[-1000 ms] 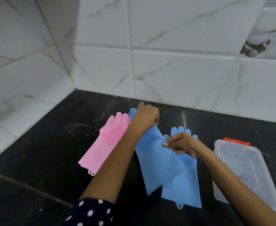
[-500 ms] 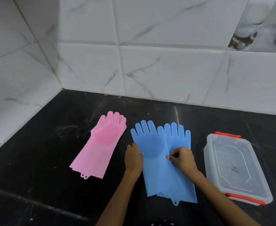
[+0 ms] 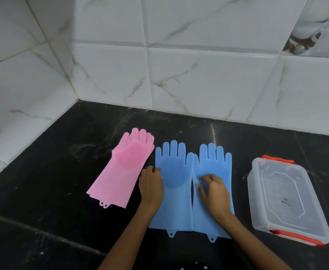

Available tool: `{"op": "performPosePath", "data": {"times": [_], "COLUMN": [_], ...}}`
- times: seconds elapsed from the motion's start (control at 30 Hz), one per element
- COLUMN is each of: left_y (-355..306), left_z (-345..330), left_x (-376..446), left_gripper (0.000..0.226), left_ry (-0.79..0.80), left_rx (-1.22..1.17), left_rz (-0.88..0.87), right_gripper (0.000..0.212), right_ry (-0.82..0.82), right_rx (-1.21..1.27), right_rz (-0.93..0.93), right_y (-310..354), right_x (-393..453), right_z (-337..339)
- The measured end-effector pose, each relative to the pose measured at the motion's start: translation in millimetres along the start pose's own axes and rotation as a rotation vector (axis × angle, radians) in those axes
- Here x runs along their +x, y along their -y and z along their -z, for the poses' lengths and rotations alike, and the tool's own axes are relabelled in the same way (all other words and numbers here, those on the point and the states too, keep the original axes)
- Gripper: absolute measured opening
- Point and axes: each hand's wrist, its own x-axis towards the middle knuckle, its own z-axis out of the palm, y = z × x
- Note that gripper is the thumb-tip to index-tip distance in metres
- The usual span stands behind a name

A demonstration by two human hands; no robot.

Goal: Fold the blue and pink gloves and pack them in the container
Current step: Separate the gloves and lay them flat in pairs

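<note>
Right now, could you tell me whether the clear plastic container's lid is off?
No, the clear plastic container sits closed on the black countertop, its lid on and orange clips at both ends.

Matt rubbery blue gloves (image 3: 181, 184), clear plastic container (image 3: 284, 199), glossy black counter (image 3: 62, 172)

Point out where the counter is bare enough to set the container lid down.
Bare counter lies between the blue gloves and the container, and along the tiled wall. Left of the pink gloves is open too. The middle is crowded.
</note>
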Motion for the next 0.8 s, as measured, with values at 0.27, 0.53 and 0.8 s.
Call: {"op": "performPosePath", "data": {"times": [0.27,0.53,0.8], "left_y": [-8,-3,-3], "left_z": [-40,-51,-57], "left_x": [-9,-15,-14], "left_gripper": [0.058,0.060,0.060], "left_ry": [0.267,0.177,0.170], "left_rx": [0.120,0.186,0.203], "left_rz": [-0.343,-0.354,-0.355], "right_gripper": [0.064,0.061,0.064], "right_ry": [0.081,0.018,0.021], "right_rx": [-0.281,-0.286,-0.310], "right_rz": [0.055,0.005,-0.074], "right_y": [-18,-36,-58], "right_x": [10,3,1], "right_z": [-27,-23,-5]}}
